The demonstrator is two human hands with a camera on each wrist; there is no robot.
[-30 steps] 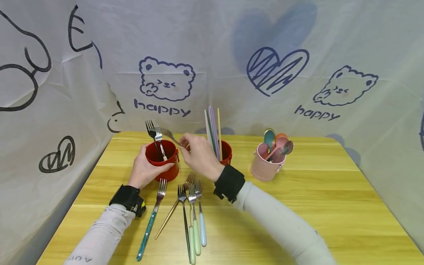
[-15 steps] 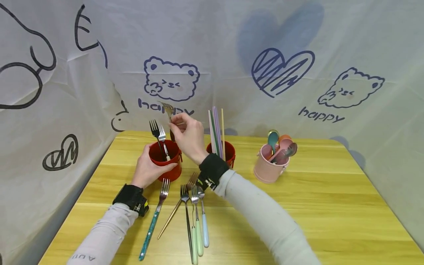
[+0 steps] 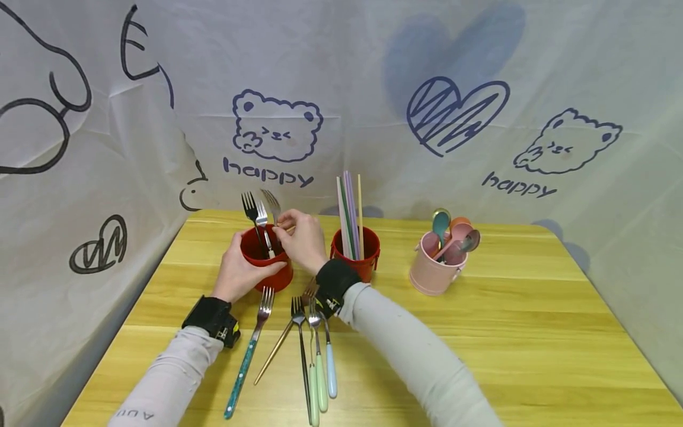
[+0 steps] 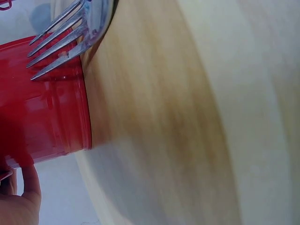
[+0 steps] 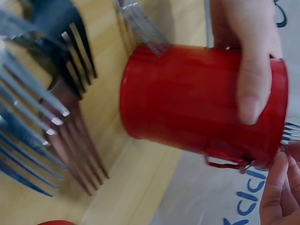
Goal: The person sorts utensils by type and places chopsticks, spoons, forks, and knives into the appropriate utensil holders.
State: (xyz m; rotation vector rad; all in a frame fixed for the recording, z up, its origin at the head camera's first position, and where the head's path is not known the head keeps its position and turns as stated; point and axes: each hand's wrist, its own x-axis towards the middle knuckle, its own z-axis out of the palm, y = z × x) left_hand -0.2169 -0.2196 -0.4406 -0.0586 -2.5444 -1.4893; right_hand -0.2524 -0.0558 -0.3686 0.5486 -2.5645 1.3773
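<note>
In the head view my left hand grips a red bucket from its left, with the thumb across the front below the rim. A black fork and a silver fork stand in it, tines up. My right hand pinches another fork at the bucket's right rim. That fork points tines up, and its lower end is hidden. In the right wrist view the left thumb lies along the bucket wall, and the right fingertips are beside the rim.
A teal-handled fork lies before the bucket; several more forks lie to its right. A second red bucket holds chopsticks. Farther right, a pink bucket holds spoons. A drawn-on cloth hangs behind the table.
My right hand has turned the fork from lying sideways over the bucket to tines up, raised it, then lowered it to the right rim. My left hand keeps its hold.
</note>
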